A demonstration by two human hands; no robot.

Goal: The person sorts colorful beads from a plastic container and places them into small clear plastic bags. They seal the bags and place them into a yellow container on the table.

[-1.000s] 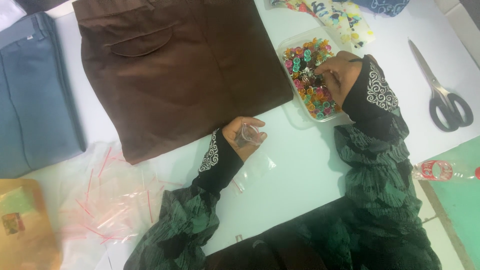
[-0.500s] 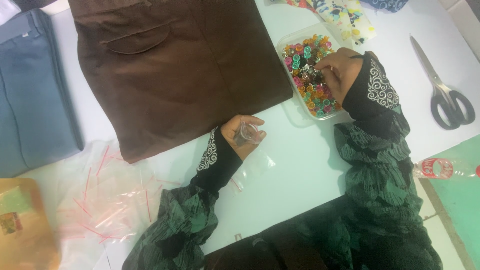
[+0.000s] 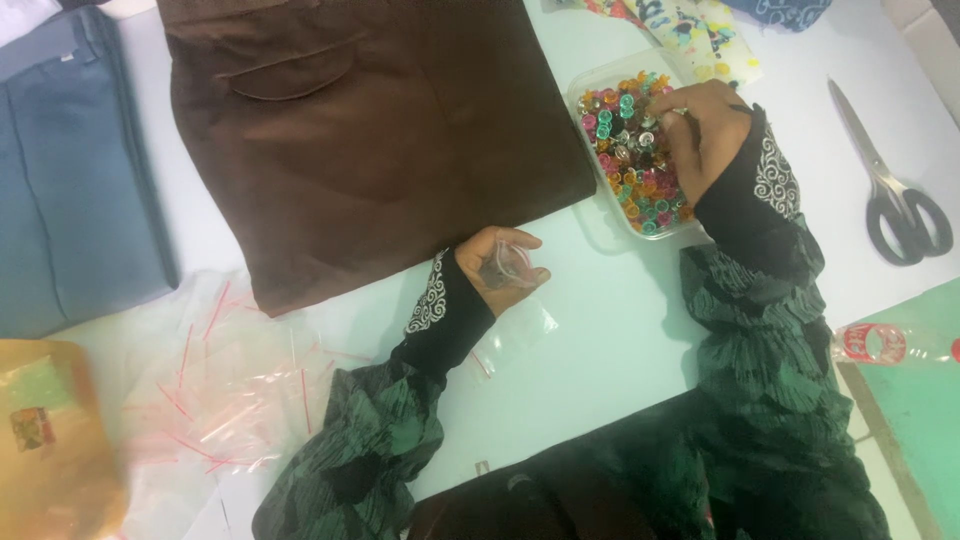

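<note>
Meanwhile little has changed: the right hand keeps picking, fingers pinched, in the tray of coloured buttons at upper right, while the left hand stays closed on a small clear bag mid-frame on the desk.

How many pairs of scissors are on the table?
1. The scissors lie on the white table at the right, beyond the right hand, which reaches into the clear box of coloured pieces. Others may lie out of view.
</note>
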